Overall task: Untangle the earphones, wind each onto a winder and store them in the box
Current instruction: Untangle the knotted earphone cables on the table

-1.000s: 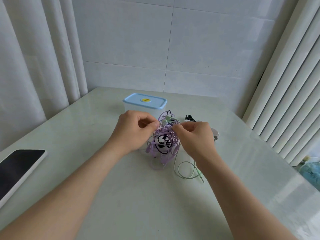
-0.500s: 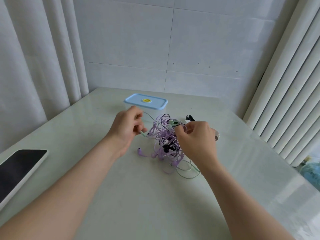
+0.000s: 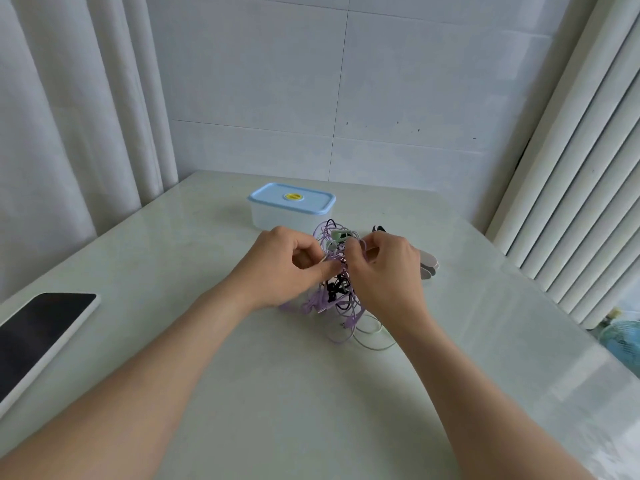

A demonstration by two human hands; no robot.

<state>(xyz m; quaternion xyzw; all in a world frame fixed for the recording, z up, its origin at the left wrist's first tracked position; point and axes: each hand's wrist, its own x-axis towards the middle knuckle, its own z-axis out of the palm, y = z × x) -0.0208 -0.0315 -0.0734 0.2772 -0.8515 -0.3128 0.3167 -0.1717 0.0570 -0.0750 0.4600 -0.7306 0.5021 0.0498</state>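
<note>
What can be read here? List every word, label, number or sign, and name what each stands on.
No text here is readable.
Yellow sticker on the blue lid of the storage box: dark print, too small and blurred to read.
Tablet: screen dark, nothing shown.
Tangled earphones: no lettering visible.

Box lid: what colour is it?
The box lid is light blue, with a small round yellow sticker at its centre; seen in the head view.
</note>
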